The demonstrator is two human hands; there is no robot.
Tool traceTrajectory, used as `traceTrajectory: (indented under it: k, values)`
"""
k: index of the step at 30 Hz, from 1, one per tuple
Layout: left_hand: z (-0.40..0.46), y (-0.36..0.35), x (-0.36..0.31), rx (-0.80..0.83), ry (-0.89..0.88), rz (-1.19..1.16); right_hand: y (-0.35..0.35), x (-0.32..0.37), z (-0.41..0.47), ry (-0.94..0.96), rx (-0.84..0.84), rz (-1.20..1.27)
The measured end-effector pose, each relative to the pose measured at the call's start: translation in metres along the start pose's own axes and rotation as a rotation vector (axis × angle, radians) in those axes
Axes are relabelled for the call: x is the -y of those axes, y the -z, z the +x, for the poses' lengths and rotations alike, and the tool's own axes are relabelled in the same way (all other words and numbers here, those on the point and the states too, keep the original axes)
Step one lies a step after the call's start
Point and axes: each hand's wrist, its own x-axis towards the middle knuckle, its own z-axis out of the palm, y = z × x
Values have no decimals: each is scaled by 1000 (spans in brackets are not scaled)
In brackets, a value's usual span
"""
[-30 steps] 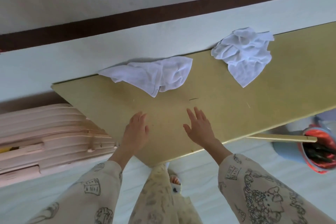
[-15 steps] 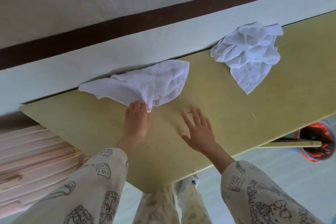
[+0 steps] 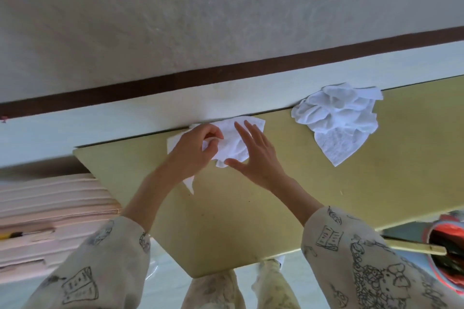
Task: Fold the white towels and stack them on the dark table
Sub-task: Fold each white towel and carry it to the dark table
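The left hand [image 3: 194, 144] pinches the crumpled white cloth towel [image 3: 234, 143] on the yellow-green bench [image 3: 276, 208]; the right hand [image 3: 253, 155], fingers spread open, rests just right of it, equally near.

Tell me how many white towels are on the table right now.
2. One towel lies by the wall edge, pinched by the left hand; the other towel lies crumpled, farther right. None looks hidden.

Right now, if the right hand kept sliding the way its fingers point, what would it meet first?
The right hand points up and left, its fingers over the near towel that the left hand pinches. Past that towel's far edge comes the wall, though depth there is unclear.
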Motion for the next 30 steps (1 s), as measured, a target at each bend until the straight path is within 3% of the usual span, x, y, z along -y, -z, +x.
traceTrajectory:
  k: [6, 11, 17, 20, 26, 30]
  values:
    - [-24, -8, -63, -82, -7, -128, 38, -15, -28, 95, -20, -97]
    - [-37, -40, -90, -132, 42, -158, 72, -61, -66, -1, 14, -126]
    - [-34, -76, -87, -37, 246, -154, 117, -100, -82, -117, -21, -80]
    - [-20, -74, -99, -68, 252, -142, 146, -101, -74, -96, -113, -61]
    - [-3, -61, -131, -350, 172, -135, 190, -96, -66, 65, -277, -167]
    - [-23, -77, -119, -349, 183, -175, 180, -110, -81, 198, -319, -310]
